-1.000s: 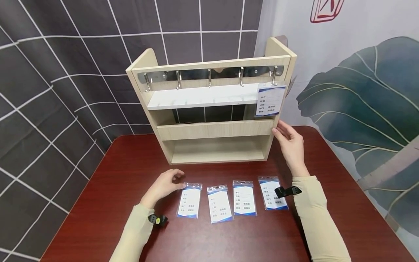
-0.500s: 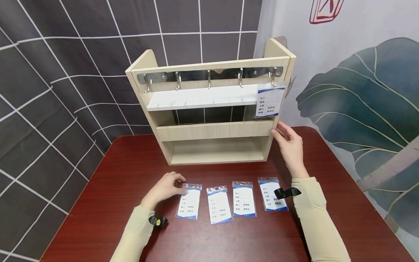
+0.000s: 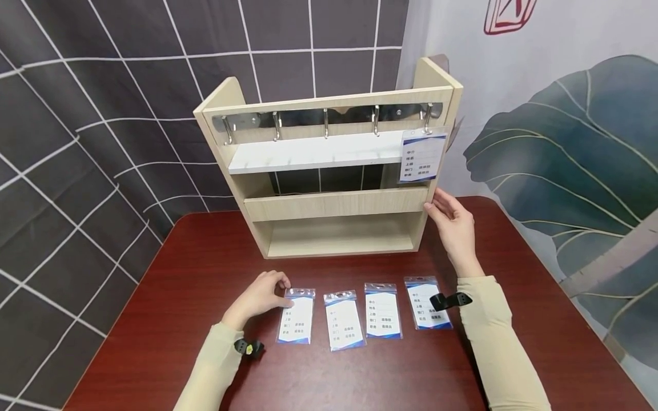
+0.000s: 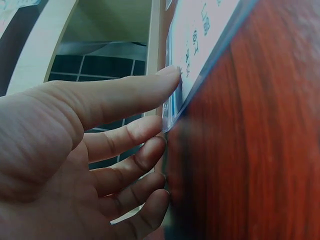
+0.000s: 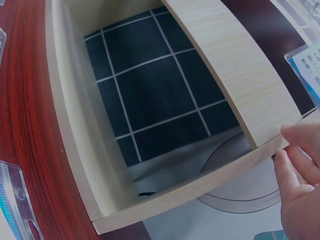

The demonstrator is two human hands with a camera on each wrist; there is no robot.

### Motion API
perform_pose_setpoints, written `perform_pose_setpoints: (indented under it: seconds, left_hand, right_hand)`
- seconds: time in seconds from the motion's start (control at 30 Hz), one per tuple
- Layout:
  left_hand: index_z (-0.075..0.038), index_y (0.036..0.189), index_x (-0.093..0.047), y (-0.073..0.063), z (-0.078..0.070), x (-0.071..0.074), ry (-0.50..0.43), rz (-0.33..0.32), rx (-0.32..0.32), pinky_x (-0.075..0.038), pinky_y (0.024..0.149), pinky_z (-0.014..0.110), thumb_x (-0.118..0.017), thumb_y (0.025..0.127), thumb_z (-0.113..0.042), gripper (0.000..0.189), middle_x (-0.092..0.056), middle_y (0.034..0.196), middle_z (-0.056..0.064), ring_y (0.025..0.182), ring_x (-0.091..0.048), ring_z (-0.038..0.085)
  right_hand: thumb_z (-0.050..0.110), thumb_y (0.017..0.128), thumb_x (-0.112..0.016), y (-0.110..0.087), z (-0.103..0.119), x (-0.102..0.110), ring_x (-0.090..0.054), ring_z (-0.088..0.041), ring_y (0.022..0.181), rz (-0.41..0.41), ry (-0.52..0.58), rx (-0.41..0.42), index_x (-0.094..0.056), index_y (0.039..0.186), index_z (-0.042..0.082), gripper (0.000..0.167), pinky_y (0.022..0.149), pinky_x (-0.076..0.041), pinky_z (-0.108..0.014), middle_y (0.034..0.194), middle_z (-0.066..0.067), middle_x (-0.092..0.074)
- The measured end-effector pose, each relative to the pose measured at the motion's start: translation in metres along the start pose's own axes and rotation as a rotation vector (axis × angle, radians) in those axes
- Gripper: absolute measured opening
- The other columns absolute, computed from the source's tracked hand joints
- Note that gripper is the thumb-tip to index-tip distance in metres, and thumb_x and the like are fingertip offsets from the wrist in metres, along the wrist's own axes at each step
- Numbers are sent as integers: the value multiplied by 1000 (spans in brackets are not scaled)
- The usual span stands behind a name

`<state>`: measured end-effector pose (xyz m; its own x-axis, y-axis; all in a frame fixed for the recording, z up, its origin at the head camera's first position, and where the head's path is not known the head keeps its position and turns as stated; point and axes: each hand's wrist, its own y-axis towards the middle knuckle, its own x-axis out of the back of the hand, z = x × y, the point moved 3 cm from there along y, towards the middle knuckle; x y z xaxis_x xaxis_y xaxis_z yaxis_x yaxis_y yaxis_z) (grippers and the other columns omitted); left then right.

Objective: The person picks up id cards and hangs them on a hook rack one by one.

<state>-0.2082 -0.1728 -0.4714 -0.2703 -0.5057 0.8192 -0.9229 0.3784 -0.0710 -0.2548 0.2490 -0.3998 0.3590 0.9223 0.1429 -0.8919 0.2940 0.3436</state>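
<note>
My left hand is at the top left corner of the leftmost badge, which lies on the table. In the left wrist view, the thumb lies on the badge's printed face and the index fingertip meets its edge, pinching the corner. My right hand grips the right side panel of a pale wooden shelf rack, thumb at the front edge. Beside the leftmost badge lie three more badges in clear holders: one, another and a third, partly covered by the right wrist strap.
A metal strip with several hooks runs along the rack's upper front. Another badge hangs from the rightmost hook. The rack stands toward the back of the red-brown table. Dark gridded cloth hangs behind.
My left hand has shifted slightly down, its thumb sliding from the leftmost badge's top edge further onto its face. The right hand keeps its grip on the rack.
</note>
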Motion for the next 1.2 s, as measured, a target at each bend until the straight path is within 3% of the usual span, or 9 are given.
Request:
perform_pose_setpoints:
  seconds: [0.17,0.37,0.73,1.03,1.2]
  left_hand:
    - [-9,89,-60,-1,0,0,-32,-1,-32,-46,79,38,-89,74,-11,33,-59,84,-1,85,-52,18]
    - [-9,90,-55,1,4,1,-114,24,-15,-46,71,32,-87,75,-7,36,-57,79,0,74,-53,15]
    - [-2,104,-66,3,5,7,-211,34,-10,-46,69,29,-83,78,-5,31,-58,80,0,72,-56,14]
    - [-3,103,-66,8,2,19,-223,-27,-69,-52,77,35,-82,80,-6,28,-66,86,2,80,-62,15]
    - [-5,105,-66,7,-3,25,-231,-47,-70,-53,80,38,-81,82,-6,27,-67,90,3,82,-65,16]
  right_hand:
    - [21,96,-71,0,0,0,-58,-13,125,4,14,4,-57,143,8,50,101,-47,-25,139,-15,-60]
    - [19,96,-71,1,1,-1,-58,-13,125,9,32,13,-57,142,7,50,100,-47,-23,140,-16,-59]
    - [19,96,-70,1,2,1,-59,-14,124,10,20,5,-57,143,7,50,99,-47,-23,139,-15,-60]
    - [23,96,-71,1,5,3,-60,-16,124,11,-28,12,-58,142,8,50,101,-47,-25,137,-14,-61]
    - [21,95,-71,3,5,2,-62,-11,119,8,-28,23,-59,140,6,49,98,-48,-22,134,-17,-63]
